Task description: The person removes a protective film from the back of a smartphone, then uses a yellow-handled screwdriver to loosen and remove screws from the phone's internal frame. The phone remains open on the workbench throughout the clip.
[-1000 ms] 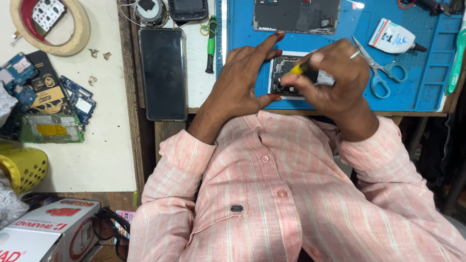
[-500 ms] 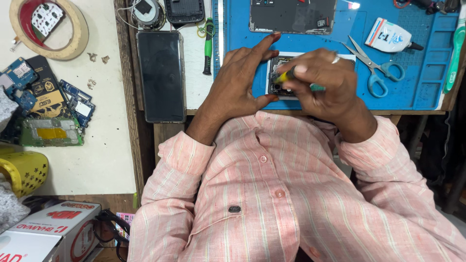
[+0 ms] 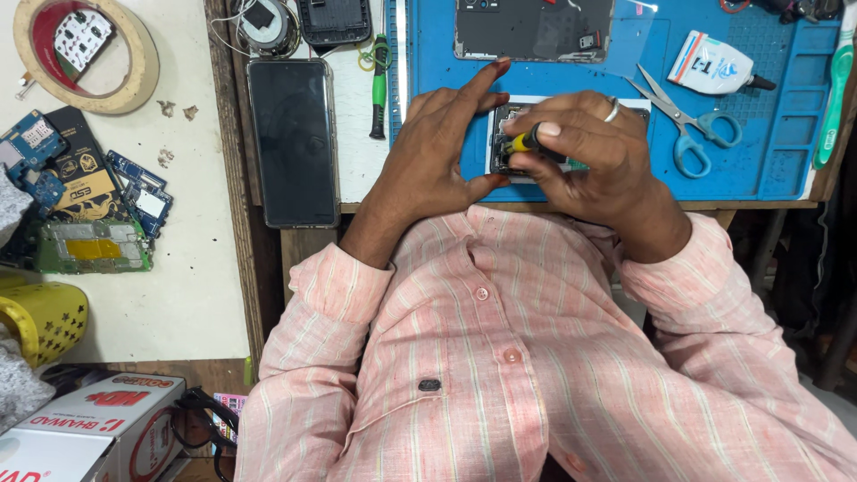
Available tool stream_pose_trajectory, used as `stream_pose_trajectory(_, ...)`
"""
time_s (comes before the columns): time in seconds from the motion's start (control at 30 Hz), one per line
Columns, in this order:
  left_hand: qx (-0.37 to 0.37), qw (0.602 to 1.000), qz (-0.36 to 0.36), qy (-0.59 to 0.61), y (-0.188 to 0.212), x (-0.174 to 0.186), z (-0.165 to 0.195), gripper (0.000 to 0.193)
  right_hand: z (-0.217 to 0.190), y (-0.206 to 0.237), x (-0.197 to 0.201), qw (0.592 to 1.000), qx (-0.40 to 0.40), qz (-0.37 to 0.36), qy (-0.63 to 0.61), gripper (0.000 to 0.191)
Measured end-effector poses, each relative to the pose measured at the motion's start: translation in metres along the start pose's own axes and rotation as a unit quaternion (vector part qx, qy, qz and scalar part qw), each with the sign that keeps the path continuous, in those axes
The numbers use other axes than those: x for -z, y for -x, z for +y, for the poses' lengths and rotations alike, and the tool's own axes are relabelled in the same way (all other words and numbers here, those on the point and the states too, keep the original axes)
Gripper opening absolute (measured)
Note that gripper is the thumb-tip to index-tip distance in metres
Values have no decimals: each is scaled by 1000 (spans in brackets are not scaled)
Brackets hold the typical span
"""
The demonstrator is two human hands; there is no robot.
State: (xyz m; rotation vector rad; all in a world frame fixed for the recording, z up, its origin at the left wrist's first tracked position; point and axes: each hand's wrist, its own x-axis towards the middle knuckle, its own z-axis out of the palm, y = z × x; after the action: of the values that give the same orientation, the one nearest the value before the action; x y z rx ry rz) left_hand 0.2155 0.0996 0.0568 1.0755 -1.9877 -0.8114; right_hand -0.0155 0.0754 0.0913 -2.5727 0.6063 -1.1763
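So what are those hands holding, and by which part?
The right hand pinches a small screwdriver by its yellow-and-black handle. The left hand steadies the opened phone at its edge.

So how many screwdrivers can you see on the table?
2. One green-handled screwdriver lies left of the blue mat. One yellow-and-black screwdriver is in the right hand. More may be hidden under the hands.

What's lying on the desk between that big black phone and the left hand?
In the head view, a green-handled screwdriver lies on the white strip between the black phone and the left hand, beside the blue mat.
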Motion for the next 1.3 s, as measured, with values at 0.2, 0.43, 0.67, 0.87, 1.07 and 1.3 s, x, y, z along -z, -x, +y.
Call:
stream_pose_trajectory(0.2, 4, 1000, -11, -9, -3, 0, 4, 123, 17, 9, 12, 995, -68, 60, -42, 62)
stream_pose_trajectory(0.43, -21, 995, 62, 71, -3, -1, 0, 115, 41, -11, 33, 990, -111, 86, 0, 56)
stream_pose_trajectory(0.67, 33, 986, 105, 123, 0, -7, -9, 87, 42, -20, 5, 988, -127, 82, -37, 53)
stream_pose_trajectory(0.87, 38, 984, 111, 136, -1, -8, -11, 88, 42, -25, -1, 989, -124, 75, -33, 53)
stream_pose_trajectory(1.07, 46, 987, 105, 112, -5, -4, -5, 64, 35, -9, 11, 977, -163, 104, -92, 57)
stream_pose_trajectory(1.3, 8, 986, 128, 107, -7, -5, -2, 29, 39, 12, 4, 934, -250, 149, -206, 56)
